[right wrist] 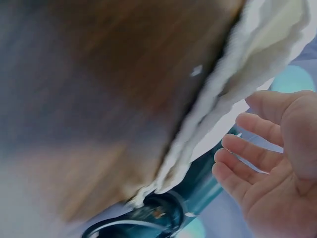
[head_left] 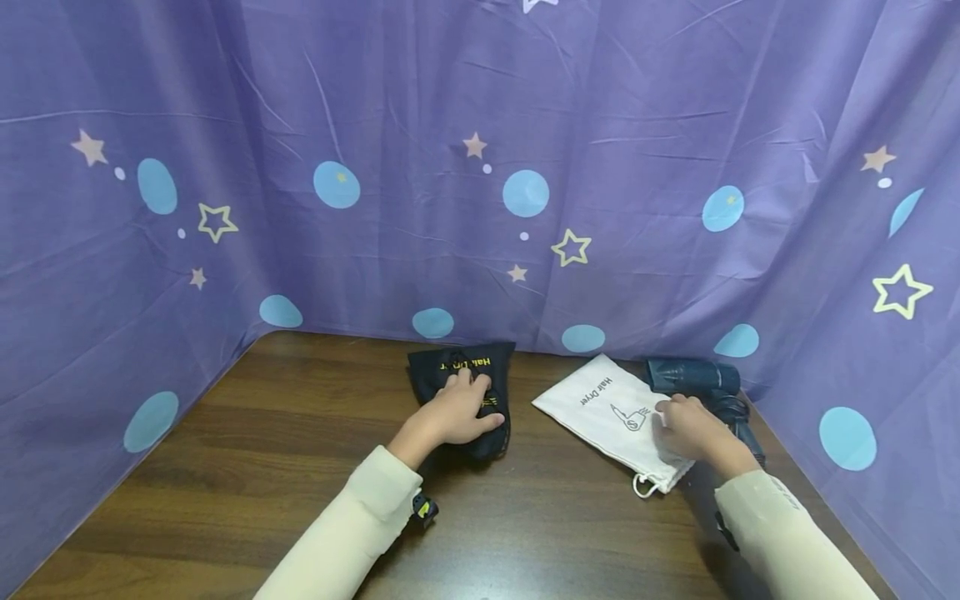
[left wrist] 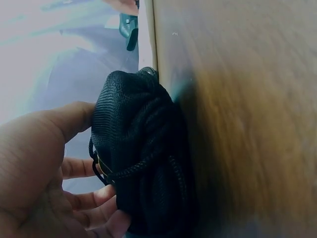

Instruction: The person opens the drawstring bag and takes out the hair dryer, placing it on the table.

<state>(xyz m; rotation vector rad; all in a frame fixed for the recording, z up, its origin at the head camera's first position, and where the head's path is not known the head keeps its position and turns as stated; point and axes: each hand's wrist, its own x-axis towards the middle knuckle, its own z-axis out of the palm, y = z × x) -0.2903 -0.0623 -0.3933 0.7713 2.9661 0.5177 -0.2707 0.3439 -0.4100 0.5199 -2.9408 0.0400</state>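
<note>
Near the back of the table, slightly left of the head view's right half, lies a black drawstring pouch (head_left: pixel 498 363) with yellow "Hair Dryer" lettering. My left hand (head_left: pixel 457 412) rests on it from above. Seen from the left wrist, the thumb and loosely bent fingers touch the bulging pouch (left wrist: pixel 131 114) and its cord. To the right is a flat white drawstring pouch (head_left: pixel 592 408) printed with a dryer drawing. Over its right edge my right hand (head_left: pixel 696 429) hovers, fingers extended. A dark teal hair dryer (head_left: pixel 686 375) lies just beyond that hand, partly hidden.
The brown wooden table (head_left: pixel 300 433) is enclosed at the back and both sides by a purple curtain (head_left: pixel 420 208) with stars and dots. The dryer's coiled cord (head_left: pixel 731 408) lies near the right curtain.
</note>
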